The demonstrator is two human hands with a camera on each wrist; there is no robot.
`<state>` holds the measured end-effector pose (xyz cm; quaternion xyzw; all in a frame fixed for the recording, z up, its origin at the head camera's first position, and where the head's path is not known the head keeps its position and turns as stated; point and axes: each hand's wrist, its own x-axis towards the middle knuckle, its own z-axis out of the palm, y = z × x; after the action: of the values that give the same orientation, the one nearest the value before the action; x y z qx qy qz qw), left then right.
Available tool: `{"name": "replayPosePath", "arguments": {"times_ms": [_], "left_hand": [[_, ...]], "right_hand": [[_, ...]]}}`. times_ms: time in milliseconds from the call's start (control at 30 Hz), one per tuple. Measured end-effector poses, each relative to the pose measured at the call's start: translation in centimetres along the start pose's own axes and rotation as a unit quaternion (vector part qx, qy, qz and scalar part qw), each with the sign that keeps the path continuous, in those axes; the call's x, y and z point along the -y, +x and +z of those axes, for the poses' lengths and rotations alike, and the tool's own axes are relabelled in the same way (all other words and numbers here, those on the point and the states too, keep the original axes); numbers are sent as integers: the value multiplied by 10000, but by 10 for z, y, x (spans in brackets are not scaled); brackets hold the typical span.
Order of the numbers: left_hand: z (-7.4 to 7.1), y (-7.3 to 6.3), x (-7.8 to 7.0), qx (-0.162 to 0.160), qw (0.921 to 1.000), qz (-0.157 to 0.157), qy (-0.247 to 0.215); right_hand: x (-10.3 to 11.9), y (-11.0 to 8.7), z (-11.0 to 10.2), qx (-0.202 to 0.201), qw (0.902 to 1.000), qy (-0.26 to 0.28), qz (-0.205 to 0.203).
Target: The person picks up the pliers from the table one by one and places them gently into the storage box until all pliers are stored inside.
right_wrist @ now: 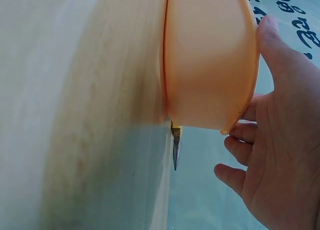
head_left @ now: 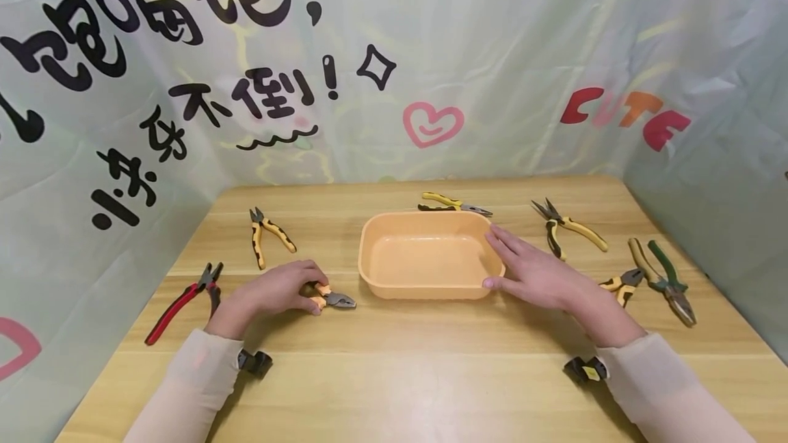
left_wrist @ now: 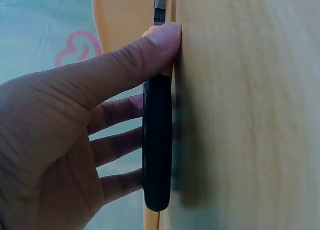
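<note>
Low over the wooden table [head_left: 394,354], my left hand [head_left: 286,286] holds a pair of combination pliers [head_left: 340,300] with orange and black handles. Its thumb lies along one side of the handle [left_wrist: 158,145] in the left wrist view, fingers on the other. The grey jaws point toward a peach plastic basin [head_left: 431,291], which sits in the middle with nothing inside. At the basin's right end my right hand [head_left: 532,269] touches the rim with extended fingers and thumb. In the right wrist view, the thumb [right_wrist: 272,37] lies against the rim.
Red-handled pliers [head_left: 178,312] and yellow-black pliers [head_left: 258,231] lie on the left. Needle-nose pliers [head_left: 455,204] lie behind the basin. To the right are long-nose pliers [head_left: 560,221], short yellow-black pliers [head_left: 626,284] partly behind the right arm, and green-handled pliers [head_left: 667,286]. Printed cloth [head_left: 505,39] surrounds the table.
</note>
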<state>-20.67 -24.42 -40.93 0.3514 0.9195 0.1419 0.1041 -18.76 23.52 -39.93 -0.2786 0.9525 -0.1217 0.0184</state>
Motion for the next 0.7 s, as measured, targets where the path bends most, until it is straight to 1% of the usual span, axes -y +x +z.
{"name": "replayPosePath", "arguments": {"times_ms": [300,533,700], "left_hand": [[1,1,1,-117,9991,-341,223],[-3,-1,0,-107,9990,-382,197],[-3,-1,6,-139,9992,-356,67]], "right_hand": [[1,1,0,-1,10000,-21,15],[1,1,0,18,10000,0,8],[0,1,-1,0,10000,-3,0]]}}
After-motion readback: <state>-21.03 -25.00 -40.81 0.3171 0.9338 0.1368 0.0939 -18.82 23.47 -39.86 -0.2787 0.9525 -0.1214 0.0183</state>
